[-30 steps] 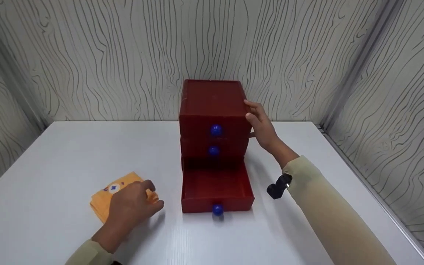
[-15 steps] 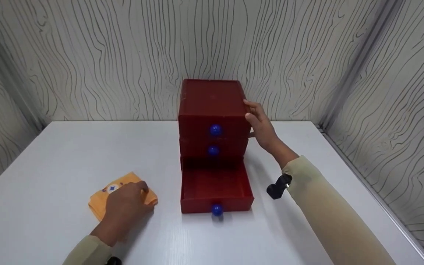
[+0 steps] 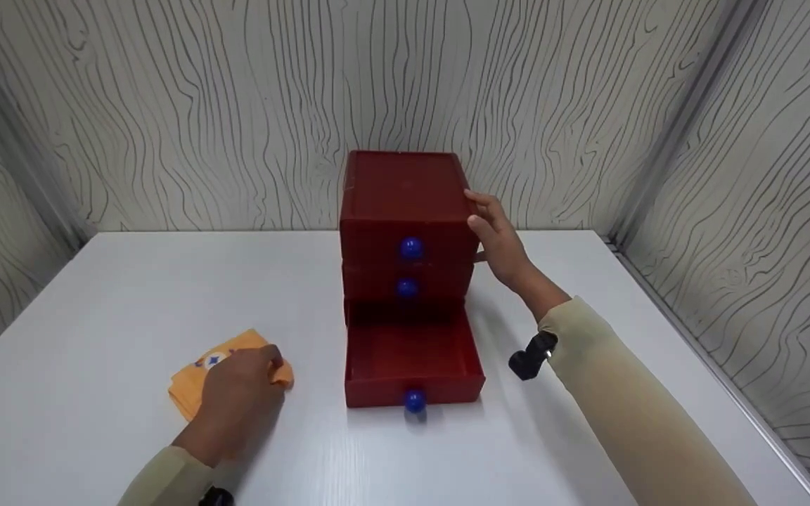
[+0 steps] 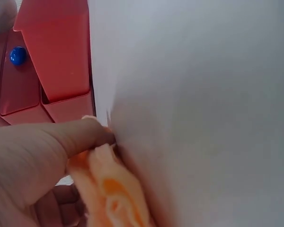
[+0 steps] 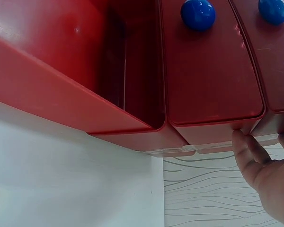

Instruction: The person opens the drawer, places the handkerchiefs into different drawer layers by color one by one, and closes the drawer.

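A folded orange cloth point(image 3: 190, 383) with a white and blue print lies on the table at the left. My left hand point(image 3: 240, 393) pinches its right edge between thumb and fingers; the left wrist view shows the bunched cloth point(image 4: 118, 198) under the thumb. A red drawer unit point(image 3: 405, 186) with blue round knobs stands at the middle. Its bottom drawer point(image 3: 412, 351) is pulled out, with nothing seen inside. My right hand point(image 3: 503, 242) rests against the unit's right side near the top; in the right wrist view its fingertips point(image 5: 239, 137) touch the red side wall.
The white table point(image 3: 166, 281) reaches back to a wood-grain patterned wall point(image 3: 236, 112). Another such panel point(image 3: 763, 211) stands along the right side. Both upper drawers are pushed in. A black wrist device point(image 3: 535, 355) hangs from the right sleeve.
My left hand has moved slightly left and down onto the cloth, and its thumb and fingers have closed on the cloth's right edge, bunching it. The right hand stays on the drawer unit.
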`<act>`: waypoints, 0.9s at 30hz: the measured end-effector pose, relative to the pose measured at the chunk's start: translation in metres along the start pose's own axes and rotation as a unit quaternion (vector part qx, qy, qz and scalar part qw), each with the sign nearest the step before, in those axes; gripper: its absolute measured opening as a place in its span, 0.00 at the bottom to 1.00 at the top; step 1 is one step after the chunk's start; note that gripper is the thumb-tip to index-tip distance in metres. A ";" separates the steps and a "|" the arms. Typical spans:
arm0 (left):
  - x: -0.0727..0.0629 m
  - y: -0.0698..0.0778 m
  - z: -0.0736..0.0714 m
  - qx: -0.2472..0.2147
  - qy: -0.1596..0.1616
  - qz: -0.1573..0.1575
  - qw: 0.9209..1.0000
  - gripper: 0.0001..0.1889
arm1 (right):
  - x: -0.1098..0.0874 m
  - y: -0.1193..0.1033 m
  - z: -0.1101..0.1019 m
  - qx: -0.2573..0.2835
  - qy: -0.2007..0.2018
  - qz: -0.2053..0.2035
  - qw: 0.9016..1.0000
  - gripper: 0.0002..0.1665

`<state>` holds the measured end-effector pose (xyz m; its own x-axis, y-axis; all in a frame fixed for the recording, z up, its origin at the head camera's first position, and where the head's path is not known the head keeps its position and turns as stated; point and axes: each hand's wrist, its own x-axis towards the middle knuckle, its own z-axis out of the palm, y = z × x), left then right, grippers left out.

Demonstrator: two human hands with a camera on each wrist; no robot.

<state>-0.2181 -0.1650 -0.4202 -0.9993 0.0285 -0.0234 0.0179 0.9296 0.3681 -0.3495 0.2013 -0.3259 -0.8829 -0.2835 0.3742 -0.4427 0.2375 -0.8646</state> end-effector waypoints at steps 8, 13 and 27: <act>-0.006 0.001 -0.014 -0.011 0.066 0.036 0.997 0.15 | -0.011 -0.027 0.006 -0.013 -0.010 0.009 1.000 0.33; -0.014 0.015 -0.037 -0.030 0.136 0.065 0.988 0.13 | -0.013 -0.033 0.006 -0.009 -0.007 0.010 1.000 0.33; -0.028 0.073 -0.060 -0.086 0.327 0.191 0.921 0.13 | -0.012 -0.029 0.004 -0.012 -0.009 0.005 1.000 0.34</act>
<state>-0.1909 -0.1198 -0.3368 -0.7274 0.0619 0.6834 0.4238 0.8238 0.3764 -0.3258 0.1939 -0.3064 -0.8848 -0.2970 0.3590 -0.4371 0.2623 -0.8603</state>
